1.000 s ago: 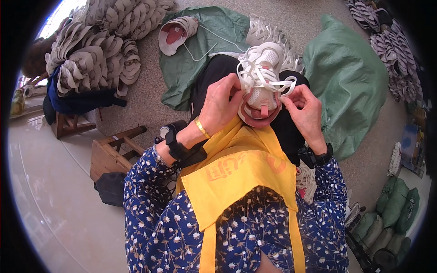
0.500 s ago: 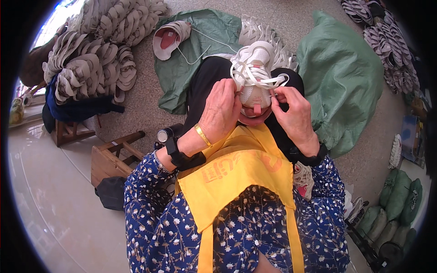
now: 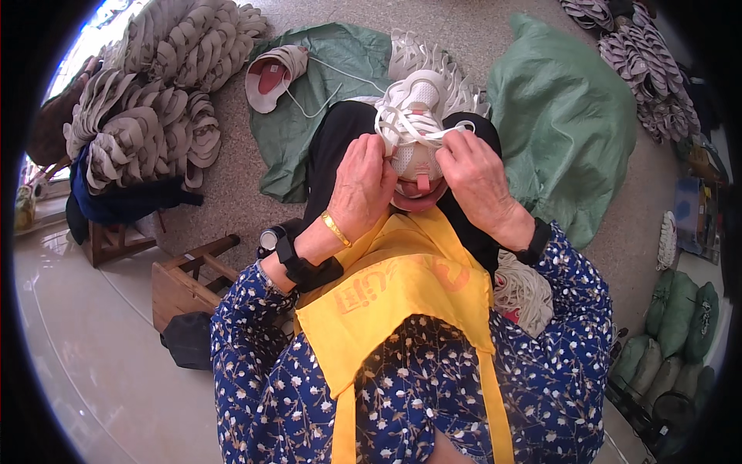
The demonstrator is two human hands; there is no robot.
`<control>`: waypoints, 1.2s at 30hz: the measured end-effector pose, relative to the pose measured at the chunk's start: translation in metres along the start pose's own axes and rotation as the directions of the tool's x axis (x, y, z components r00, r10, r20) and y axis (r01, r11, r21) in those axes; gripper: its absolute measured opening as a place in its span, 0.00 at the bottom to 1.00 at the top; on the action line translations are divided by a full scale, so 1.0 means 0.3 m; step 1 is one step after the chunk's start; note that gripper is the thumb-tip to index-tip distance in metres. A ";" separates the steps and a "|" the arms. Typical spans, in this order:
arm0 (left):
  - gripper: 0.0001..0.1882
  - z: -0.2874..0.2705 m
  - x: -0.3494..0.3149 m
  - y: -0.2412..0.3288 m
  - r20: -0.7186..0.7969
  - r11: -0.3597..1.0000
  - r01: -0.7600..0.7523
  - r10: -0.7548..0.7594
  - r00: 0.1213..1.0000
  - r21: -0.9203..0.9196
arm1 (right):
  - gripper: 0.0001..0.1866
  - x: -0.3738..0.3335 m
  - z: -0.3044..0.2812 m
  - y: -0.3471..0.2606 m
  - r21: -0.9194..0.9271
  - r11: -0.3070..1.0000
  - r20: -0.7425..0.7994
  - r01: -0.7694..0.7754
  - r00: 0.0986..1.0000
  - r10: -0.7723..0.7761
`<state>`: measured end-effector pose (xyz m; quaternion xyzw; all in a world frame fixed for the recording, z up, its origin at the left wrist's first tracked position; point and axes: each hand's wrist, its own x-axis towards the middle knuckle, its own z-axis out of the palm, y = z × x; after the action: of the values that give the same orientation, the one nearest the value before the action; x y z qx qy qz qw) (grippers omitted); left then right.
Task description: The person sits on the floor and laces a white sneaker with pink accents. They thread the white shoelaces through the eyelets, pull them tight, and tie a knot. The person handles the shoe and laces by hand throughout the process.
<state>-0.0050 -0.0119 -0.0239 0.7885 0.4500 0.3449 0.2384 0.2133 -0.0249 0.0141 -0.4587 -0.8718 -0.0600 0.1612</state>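
Observation:
A pale mesh sneaker upper with a pink pull tab lies between my knees, toe pointing away; its underside is hidden. White shoelaces cross its front and loop out to the right. My left hand is closed at the upper's left edge, fingertips pinched beside the lacing. On the opposite side, my right hand pinches the lace close to the eyelet edge. Below both hands spreads a yellow apron over my lap.
Another sneaker upper with a trailing lace rests on a green sheet. More laced uppers stand beyond my knees. A green sack sits at right, a wooden stool at left, grey stacked pieces far left.
My right hand has moved up from the upper's edge to the lace, its fingers curling further over. A bundle of white laces shows more beside my right forearm. The view has shifted slightly.

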 end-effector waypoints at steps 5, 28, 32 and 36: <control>0.09 0.013 0.000 -0.007 -0.013 1.000 0.018 -0.018 1.000 -0.010 | 0.07 -0.028 0.030 -0.035 0.310 0.951 -0.103 0.016 0.995 0.016; 0.07 0.000 0.001 -0.025 -0.003 0.992 0.038 -0.039 0.999 -0.116 | 0.06 0.082 0.102 -0.120 0.331 0.905 0.114 -0.267 0.963 0.243; 0.07 0.002 -0.004 -0.032 0.005 0.989 0.066 -0.066 0.998 -0.129 | 0.05 0.015 0.015 -0.107 0.322 0.896 0.212 -0.305 0.946 0.246; 0.06 -0.007 -0.001 -0.014 -0.024 0.992 0.046 -0.050 0.998 -0.121 | 0.03 -0.104 -0.091 -0.097 0.426 0.802 0.321 -0.418 0.899 0.299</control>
<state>-0.0090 -0.0100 -0.0256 0.7569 0.4503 0.3762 0.2877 0.2122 -0.0728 0.0305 -0.5648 -0.7679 0.2473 0.1737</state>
